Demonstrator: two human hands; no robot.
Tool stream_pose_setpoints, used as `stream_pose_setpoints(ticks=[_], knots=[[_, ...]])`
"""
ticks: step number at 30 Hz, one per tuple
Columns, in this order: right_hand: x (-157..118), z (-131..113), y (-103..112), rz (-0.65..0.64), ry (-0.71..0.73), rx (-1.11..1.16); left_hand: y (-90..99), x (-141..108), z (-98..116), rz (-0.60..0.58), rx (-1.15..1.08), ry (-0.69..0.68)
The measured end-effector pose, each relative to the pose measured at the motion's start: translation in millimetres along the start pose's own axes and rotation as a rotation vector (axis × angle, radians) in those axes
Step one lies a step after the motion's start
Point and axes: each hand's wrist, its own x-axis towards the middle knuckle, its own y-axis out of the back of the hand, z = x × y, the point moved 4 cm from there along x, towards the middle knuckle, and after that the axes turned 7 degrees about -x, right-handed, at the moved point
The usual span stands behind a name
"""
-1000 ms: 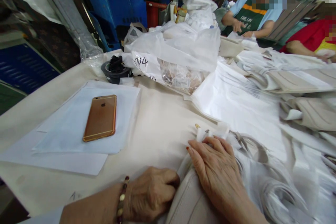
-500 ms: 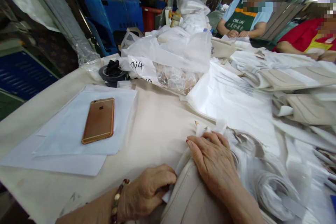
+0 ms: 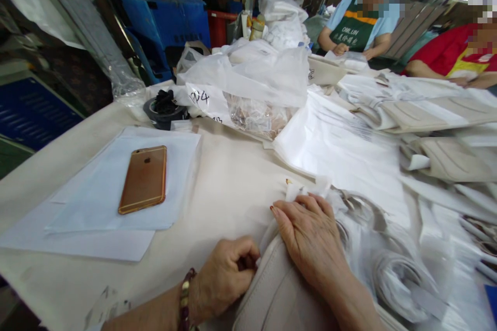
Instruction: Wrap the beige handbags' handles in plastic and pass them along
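Two containers: black ring, far left, dark bits inside; clear bag, far middle, pinkish-beige contents.
Left hand: thumb and forefinger pinched on a small pale edge.
Right hand: open, fingers slightly spread, palm down on the stitched piece.
Stitched piece: beige, near middle.
Phone: on left papers.

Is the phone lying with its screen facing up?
No, the phone shows its back, with the logo and camera visible, as it lies on the pale blue sheets.
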Motion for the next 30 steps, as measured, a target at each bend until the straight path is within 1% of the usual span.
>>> stream_pose_setpoints(ticks=[3,5,6,8,9,11,13,15,16,18,19,20,21,23,24,26,27,29,30], knots=[[0.9,-0.1,-1.5,-0.002,-0.005,-0.011,-5.7,8.4,1.7,0.076,-0.034,0.05],[1.3,-0.3,-2.1,0.003,-0.004,-0.02,-7.4,12.1,3.5,0.104,-0.039,0.046],[1.3,-0.4,-2.1,0.008,-0.004,-0.018,-7.8,12.1,5.3,0.087,-0.042,0.026],[1.1,-0.3,-1.8,0.015,-0.007,-0.001,-7.3,6.9,10.8,-0.006,-0.024,-0.042],[1.0,-0.2,-1.4,0.017,-0.01,0.01,-5.7,2.1,13.9,-0.054,0.008,-0.079],[0.5,0.1,-0.4,0.018,-0.014,0.026,-0.4,-9.3,18.1,-0.112,0.12,-0.138],[0.3,-0.1,0.7,0.022,-0.017,0.037,1.7,-18.7,16.8,-0.18,0.165,-0.18],[0.5,-0.9,1.3,0.025,-0.017,0.033,-1.3,-23.4,9.6,-0.235,0.14,-0.236],[0.6,-1.4,1.3,0.026,-0.02,0.024,-3.5,-23.8,4.9,-0.227,0.139,-0.284],[1.1,-2.4,0.9,0.027,-0.026,-0.001,-5.9,-21.9,-3.2,-0.12,0.214,-0.388],[1.3,-2.8,0.4,0.026,-0.028,-0.01,-6.5,-20.0,-5.3,-0.073,0.274,-0.417],[1.3,-3.1,0.1,0.031,-0.031,-0.012,-6.8,-17.1,-5.9,-0.057,0.332,-0.412],[1.4,-3.3,-0.3,0.037,-0.035,-0.006,-6.7,-13.5,-3.9,-0.071,0.38,-0.391],[1.1,-3.7,-0.6,0.062,-0.032,0.026,-3.4,-2.9,6.4,-0.094,0.426,-0.308],[0.7,-3.8,-0.4,0.085,-0.028,0.046,-0.9,4.4,13.6,-0.08,0.406,-0.276],[-0.7,-3.5,-0.2,0.141,-0.021,0.086,3.4,23.8,24.5,0.009,0.264,-0.225],[-1.7,-3.0,-0.5,0.171,-0.017,0.102,3.6,35.4,25.4,0.054,0.163,-0.197],[-4.5,-0.6,-2.2,0.246,-0.018,0.131,-1.1,60.1,17.2,0.097,-0.013,-0.133],[-6.0,1.4,-4.1,0.289,-0.019,0.154,-5.4,71.7,10.5,0.086,-0.058,-0.118]])
